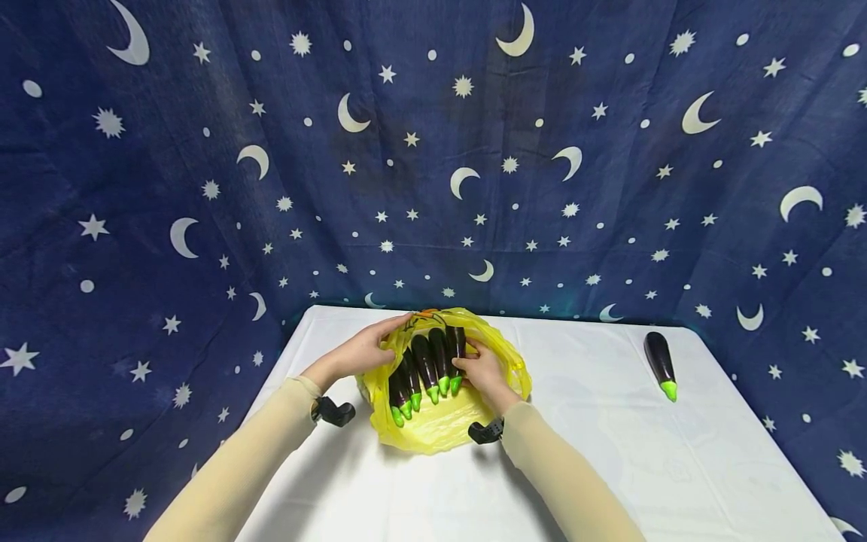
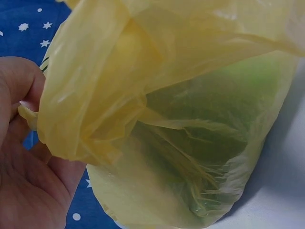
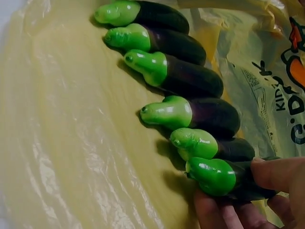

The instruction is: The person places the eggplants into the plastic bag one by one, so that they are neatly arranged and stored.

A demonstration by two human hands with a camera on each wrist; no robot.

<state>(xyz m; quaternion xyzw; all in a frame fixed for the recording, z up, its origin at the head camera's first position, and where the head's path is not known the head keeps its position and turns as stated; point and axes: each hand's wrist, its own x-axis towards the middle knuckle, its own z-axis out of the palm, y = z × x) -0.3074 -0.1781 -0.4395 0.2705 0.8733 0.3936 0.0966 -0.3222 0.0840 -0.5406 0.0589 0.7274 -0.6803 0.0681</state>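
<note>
A yellow plastic bag (image 1: 433, 439) lies on the table with its mouth open toward me. Inside it, several dark purple eggplants (image 3: 195, 76) with bright green caps lie side by side in a row. My right hand (image 1: 486, 376) reaches into the bag and grips the rightmost eggplant (image 3: 214, 177), thumb on top and fingers beneath. At the bag's left rim, my left hand (image 1: 359, 351) holds the plastic; in the left wrist view a bit of yellow film is pinched between thumb and fingers. The eggplants show only as dark shapes through the film there.
Another eggplant (image 1: 658, 360) lies by itself toward the right end of the table, cap toward me. A white cloth (image 1: 582, 421) covers the table. Behind it hangs a dark blue curtain (image 1: 433, 135) with moons and stars. Black printing marks the bag's inner side in the right wrist view.
</note>
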